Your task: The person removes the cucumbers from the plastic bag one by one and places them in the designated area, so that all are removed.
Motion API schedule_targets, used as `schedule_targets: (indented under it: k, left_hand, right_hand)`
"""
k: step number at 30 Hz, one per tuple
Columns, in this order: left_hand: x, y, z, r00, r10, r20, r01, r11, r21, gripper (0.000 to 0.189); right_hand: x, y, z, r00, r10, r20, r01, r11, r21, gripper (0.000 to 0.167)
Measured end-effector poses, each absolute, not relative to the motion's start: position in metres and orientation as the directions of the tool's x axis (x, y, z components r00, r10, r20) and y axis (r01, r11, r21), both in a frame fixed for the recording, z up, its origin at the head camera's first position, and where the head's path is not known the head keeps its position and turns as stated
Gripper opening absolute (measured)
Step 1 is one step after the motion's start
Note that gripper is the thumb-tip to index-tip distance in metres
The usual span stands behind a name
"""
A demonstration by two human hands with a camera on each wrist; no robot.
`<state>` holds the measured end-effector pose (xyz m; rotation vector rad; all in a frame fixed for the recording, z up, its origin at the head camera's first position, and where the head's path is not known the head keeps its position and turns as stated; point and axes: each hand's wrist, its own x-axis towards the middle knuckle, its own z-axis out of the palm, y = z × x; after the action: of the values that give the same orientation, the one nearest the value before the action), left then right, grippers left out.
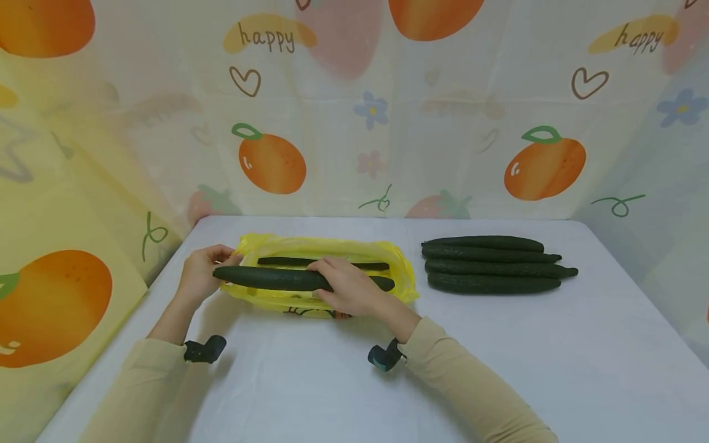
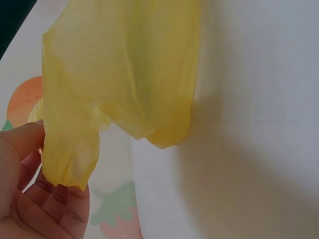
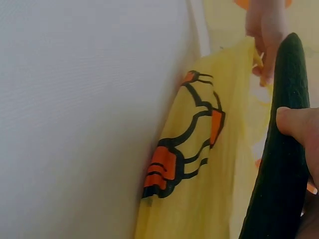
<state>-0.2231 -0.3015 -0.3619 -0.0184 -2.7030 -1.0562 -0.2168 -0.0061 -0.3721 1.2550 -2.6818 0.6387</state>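
Note:
A yellow plastic bag lies spread on the table with its mouth open upward. At its left end, my left hand pinches the bag's edge; in the left wrist view, thumb and fingers hold a hanging flap of it. My right hand grips a long dark green cucumber around its right half and holds it level over the bag's mouth. The cucumber's left tip comes close to my left hand. Another cucumber shows inside the bag, partly hidden by my right hand.
Several cucumbers lie side by side to the right of the bag on the white-covered table. Behind the table hangs a printed cloth with oranges and hearts. Small black cameras sit at both wrists.

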Motion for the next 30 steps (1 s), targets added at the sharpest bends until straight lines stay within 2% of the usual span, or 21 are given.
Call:
schedule_targets:
  k: [13,19,23,30]
  left_hand:
    - [-0.221,-0.298,-0.36,-0.981,-0.065,0.182,0.086,0.699,0.71,0.031]
    - [-0.224,-0.299,-0.362,-0.979,-0.063,0.195,0.088,0.73,0.678,0.032]
    - [-0.225,-0.3,-0.364,-0.979,-0.058,0.197,0.097,0.714,0.694,0.033]
    - [-0.226,-0.298,-0.365,-0.981,-0.064,0.186,0.089,0.699,0.709,0.028]
  right_hand:
    - [-0.206,0.0,-0.351,-0.572,-0.745,0.342,-0.82,0.519,-0.242,0.042]
    - [-0.203,0.011,-0.342,-0.57,-0.733,0.372,-0.821,0.521,-0.233,0.041]
    - [-0.2,0.021,-0.336,-0.571,-0.725,0.386,-0.819,0.531,-0.216,0.041]
    - [-0.198,0.04,-0.332,-0.539,-0.722,0.433,-0.836,0.524,-0.166,0.041]
